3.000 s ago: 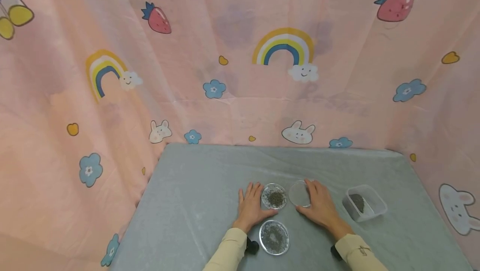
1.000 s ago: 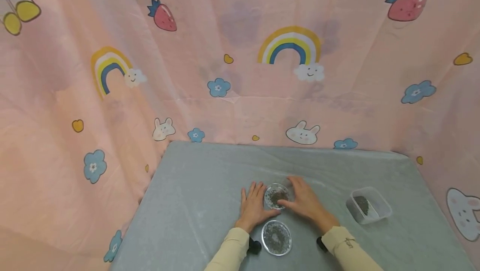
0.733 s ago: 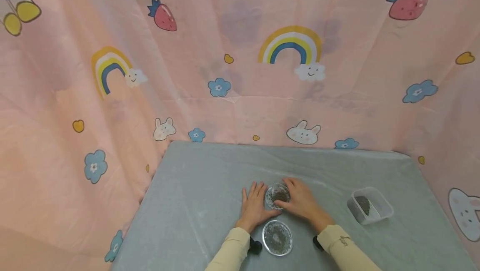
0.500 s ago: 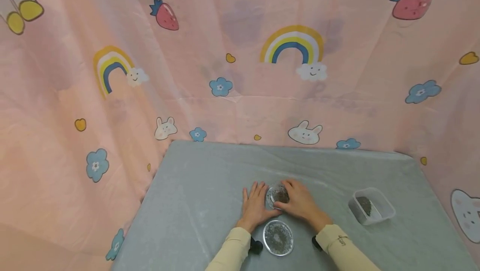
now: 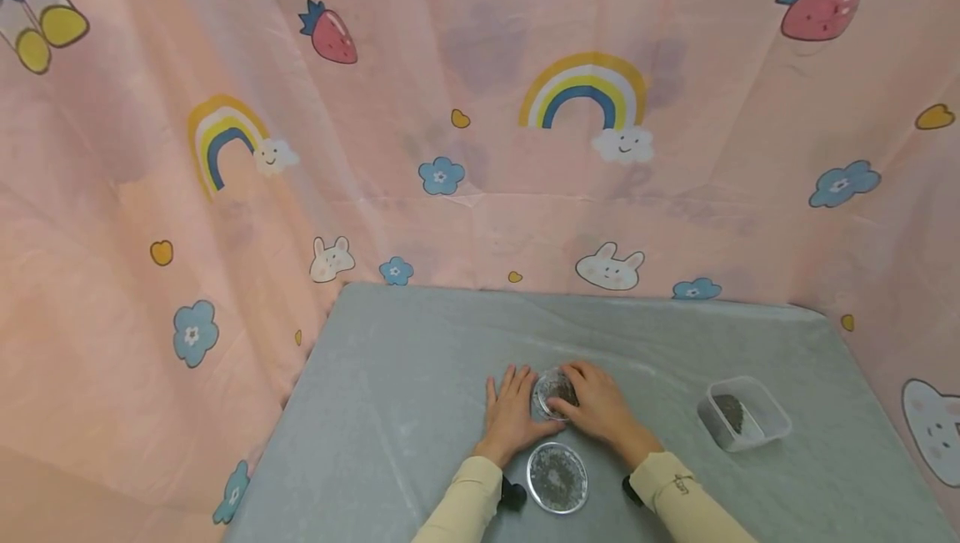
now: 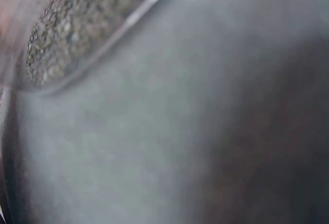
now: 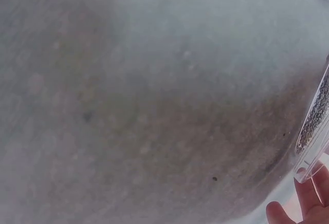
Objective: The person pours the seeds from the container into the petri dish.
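A round clear petri dish (image 5: 542,403) with dark granules lies between the hands in the head view. My right hand (image 5: 600,409) grips its clear lid (image 5: 559,376) by the rim, thumb near, fingers far. The lid is on or just over the dish; I cannot tell if it is seated. My left hand (image 5: 512,416) rests at the dish's left with straight, spread fingers, its thumb along the near side. In the right wrist view, fingertips of the left hand (image 7: 311,203) touch the dish edge (image 7: 314,121). The left wrist view shows blurred granules (image 6: 85,29) behind clear plastic.
A second petri dish (image 5: 557,478) with dark granules sits between the forearms, nearer the body. To the right stands a clear plastic tub (image 5: 765,424) with a dark heap of granules (image 5: 728,414). Grey cloth covers the table (image 5: 420,343); a patterned curtain (image 5: 360,126) hangs behind.
My right hand has carried the clear lid leftward from beside the dish onto or over it. In the last half second the right thumb shifts slightly; the left hand stays beside the dish.
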